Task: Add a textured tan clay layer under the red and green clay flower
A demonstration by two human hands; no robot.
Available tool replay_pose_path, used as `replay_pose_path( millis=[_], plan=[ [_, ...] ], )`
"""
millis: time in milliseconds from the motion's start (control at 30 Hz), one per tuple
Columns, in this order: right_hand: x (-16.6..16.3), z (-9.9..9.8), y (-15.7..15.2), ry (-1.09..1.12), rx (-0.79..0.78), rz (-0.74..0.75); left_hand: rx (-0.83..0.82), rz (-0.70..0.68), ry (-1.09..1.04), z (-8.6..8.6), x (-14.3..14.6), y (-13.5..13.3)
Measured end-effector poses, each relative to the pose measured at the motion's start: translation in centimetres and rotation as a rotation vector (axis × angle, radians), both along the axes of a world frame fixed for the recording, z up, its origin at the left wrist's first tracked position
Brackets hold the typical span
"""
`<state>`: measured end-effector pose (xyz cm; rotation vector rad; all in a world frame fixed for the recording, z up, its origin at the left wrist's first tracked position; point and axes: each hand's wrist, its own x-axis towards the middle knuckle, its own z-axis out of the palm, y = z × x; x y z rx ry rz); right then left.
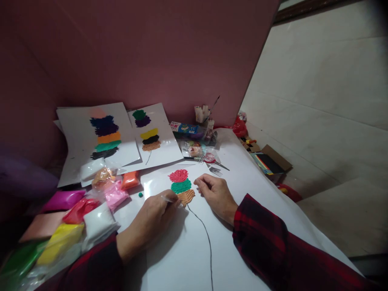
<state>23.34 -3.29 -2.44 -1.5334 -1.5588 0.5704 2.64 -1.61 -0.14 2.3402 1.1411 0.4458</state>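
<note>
- Working sheet (242, 178): white, lying flat in the middle of the view, carrying a stacked clay picture (182, 186) near its centre.
- Done so far, top to bottom: red patch (178, 175), green patch (181, 186), tan patch (186, 197), all textured with ridges; thin dark line (206, 234) running from under the tan patch toward the near edge.
- Left hand (151, 222): fingers closed together at the left edge of the tan patch, apparently pinching a small clear tool or film; cannot tell exactly what is held.
- Right hand (216, 193): loosely curled, resting on the sheet just right of the stack, fingertips near the green and tan patches; nothing visibly gripped.
- Finished samples (104, 135) and (148, 131) at far left show five to six colour bands each, against three here; judged roughly half done, more bands probably still to add.
- Supply on hand: clay packets (91, 210) at near left in pink, red, white, yellow, orange, green; small green clay ball (140, 195) loose on the sheet beside them.
- Fork (216, 169) lying just beyond the right hand, untouched.
</note>
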Motion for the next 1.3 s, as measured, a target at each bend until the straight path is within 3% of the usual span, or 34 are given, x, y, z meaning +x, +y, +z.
replay_pose_path(
  millis=[367, 633, 900, 1167, 1300],
  plan=[
    [0.0, -0.1, 0.1, 0.002, 0.009, 0.004, -0.113, -0.051, -0.043, 1.0, -0.7, 0.5],
    [-0.1, -0.1, -0.1, 0.012, 0.007, 0.001, -0.098, -0.082, -0.084, 0.9, -1.5, 1.0],
    [-0.1, 0.0, 0.0, 0.007, 0.002, 0.008, -0.103, 0.011, -0.150, 1.3, -1.4, 1.0],
    [0.0, 0.1, -0.1, 0.011, -0.011, 0.009, -0.453, 0.218, -0.440, 1.7, -1.2, 0.8],
    [0.0, 0.1, -0.1, 0.001, -0.015, 0.003, -0.409, 0.231, -0.514, 1.7, -1.2, 0.7]
  ],
)
